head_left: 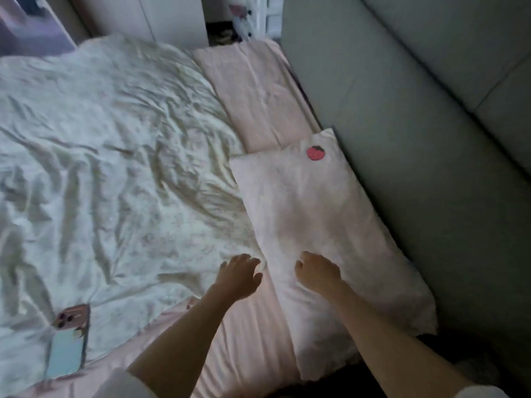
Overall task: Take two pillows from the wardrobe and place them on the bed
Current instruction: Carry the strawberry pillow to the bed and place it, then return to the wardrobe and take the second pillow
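A pale pink pillow (321,214) with a red strawberry patch lies flat on the bed (247,340), along the headboard. My right hand (317,272) rests palm down on its near half, fingers curled. My left hand (238,275) hovers with fingers spread just left of the pillow's edge, over the pink sheet and the quilt's rim. Farther along the headboard, a second pink pillow or folded pink bedding (255,93) lies flat; I cannot tell which. The wardrobe shows as white doors (169,18) beyond the bed's far end.
A rumpled white quilt (109,156) covers the left of the bed. A phone (70,343) in a pink case lies on it near the front left. The grey padded headboard (416,116) runs along the right. Dark floor shows at the lower right.
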The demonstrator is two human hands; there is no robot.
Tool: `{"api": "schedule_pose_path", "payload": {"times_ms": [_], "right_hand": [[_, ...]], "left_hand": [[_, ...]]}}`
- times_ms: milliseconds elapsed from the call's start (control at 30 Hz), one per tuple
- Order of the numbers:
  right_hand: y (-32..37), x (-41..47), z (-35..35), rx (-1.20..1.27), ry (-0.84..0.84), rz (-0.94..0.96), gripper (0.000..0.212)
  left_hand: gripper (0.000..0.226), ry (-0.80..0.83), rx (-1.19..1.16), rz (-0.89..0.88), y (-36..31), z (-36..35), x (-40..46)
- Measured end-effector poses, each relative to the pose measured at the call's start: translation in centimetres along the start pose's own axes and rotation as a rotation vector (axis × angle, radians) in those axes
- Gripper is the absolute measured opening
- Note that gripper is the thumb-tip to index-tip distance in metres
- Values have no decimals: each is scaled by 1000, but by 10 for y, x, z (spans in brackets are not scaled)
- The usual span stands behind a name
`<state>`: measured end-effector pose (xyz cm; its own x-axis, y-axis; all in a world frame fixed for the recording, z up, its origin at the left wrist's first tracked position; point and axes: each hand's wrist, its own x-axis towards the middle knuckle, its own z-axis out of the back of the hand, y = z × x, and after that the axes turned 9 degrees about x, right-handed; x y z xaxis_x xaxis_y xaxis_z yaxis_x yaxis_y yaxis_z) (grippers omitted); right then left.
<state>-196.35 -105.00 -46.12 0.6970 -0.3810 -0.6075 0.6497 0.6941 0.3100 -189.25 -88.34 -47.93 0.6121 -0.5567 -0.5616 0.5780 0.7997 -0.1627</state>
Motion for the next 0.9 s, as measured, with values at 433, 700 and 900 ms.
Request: {"api": "schedule_pose_path", "payload": {"times_ms": [433, 700, 900], "right_hand": [[386, -199, -101, -4, -7, 782, 22], [566, -351, -254, 7, 75, 1028, 24], [665, -416, -350, -45, 156, 1179, 24]], "left_hand": [[40, -570, -73, 480, 309, 59, -334], [36, -713, -155, 845, 456, -9, -565], [35, -751, -247, 1048, 538, -64, -665]]}}
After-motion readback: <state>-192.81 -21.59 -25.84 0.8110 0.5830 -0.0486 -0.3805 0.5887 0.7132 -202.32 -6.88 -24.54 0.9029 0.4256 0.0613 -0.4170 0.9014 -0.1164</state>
